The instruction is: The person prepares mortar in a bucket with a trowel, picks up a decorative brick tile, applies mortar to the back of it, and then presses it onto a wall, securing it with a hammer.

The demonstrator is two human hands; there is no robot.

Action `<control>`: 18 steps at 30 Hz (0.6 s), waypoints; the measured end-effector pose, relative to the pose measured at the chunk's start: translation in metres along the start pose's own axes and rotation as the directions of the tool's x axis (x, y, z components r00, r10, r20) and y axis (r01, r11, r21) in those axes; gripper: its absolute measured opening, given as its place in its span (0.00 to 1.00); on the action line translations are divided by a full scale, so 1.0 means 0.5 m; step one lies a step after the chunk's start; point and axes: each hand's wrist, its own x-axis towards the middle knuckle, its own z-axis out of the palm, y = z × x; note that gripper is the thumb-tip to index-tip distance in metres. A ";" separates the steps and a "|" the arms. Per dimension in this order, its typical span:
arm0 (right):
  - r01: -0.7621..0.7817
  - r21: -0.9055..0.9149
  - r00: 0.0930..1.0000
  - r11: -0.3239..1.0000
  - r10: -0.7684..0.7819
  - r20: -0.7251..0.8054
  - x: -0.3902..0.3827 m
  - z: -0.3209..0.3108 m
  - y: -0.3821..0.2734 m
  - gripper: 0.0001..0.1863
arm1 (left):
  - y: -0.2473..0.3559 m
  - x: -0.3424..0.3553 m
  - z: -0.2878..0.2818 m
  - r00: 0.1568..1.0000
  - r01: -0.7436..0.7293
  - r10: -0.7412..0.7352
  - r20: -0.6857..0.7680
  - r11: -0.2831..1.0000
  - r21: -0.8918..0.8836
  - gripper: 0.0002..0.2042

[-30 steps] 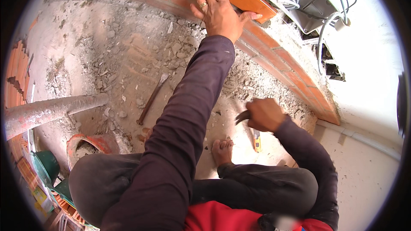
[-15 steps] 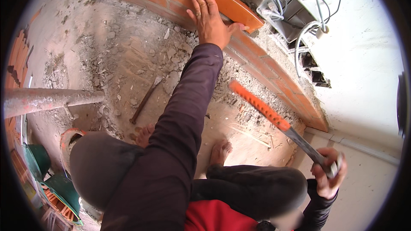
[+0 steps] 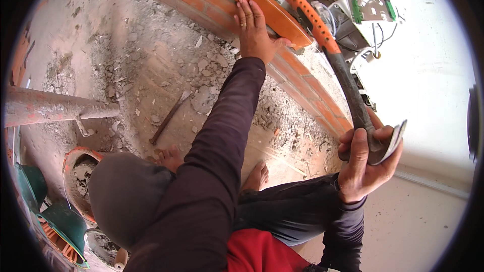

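Observation:
An orange brick [image 3: 269,6] lies on top of a low brick wall [image 3: 297,73] beside the white wall. My left hand [image 3: 256,32] rests spread against the brick's near face, fingers flat on it and the thumb by its right end. In my right hand [image 3: 365,163] is a hammer [image 3: 350,83] with an orange, hole-patterned handle and a dark shaft. I grip it close to its metal head, so the handle points up and away. The handle's end hangs near the brick's far side; whether it touches cannot be told.
An electrical box with loose wires [image 3: 348,35] hangs from the white wall. Rubble and a metal bar [image 3: 170,117] lie on the floor between my feet and the wall. A rusty pole [image 3: 60,106], a mortar bucket [image 3: 80,171] and green buckets [image 3: 63,224] stand at left.
My right hand has moved up and leftward, bringing the hammer's handle from low over the floor to beside the brick. My left hand stays on the brick. The view has shifted slightly.

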 end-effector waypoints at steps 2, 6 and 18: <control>0.038 0.071 0.998 0.997 -0.035 -0.044 -0.005 0.008 0.012 0.15 | 0.000 -0.002 0.003 1.000 0.000 0.000 -0.006 1.000 -0.003 0.69; 0.040 0.092 0.995 0.995 -0.032 -0.090 -0.007 0.026 0.014 0.14 | 0.003 -0.002 -0.002 0.999 0.017 -0.017 0.035 1.000 -0.005 0.69; -0.083 0.054 0.994 0.995 0.086 -0.065 0.006 0.043 0.009 0.14 | -0.001 -0.004 -0.003 0.997 0.061 -0.063 0.053 0.997 0.042 0.70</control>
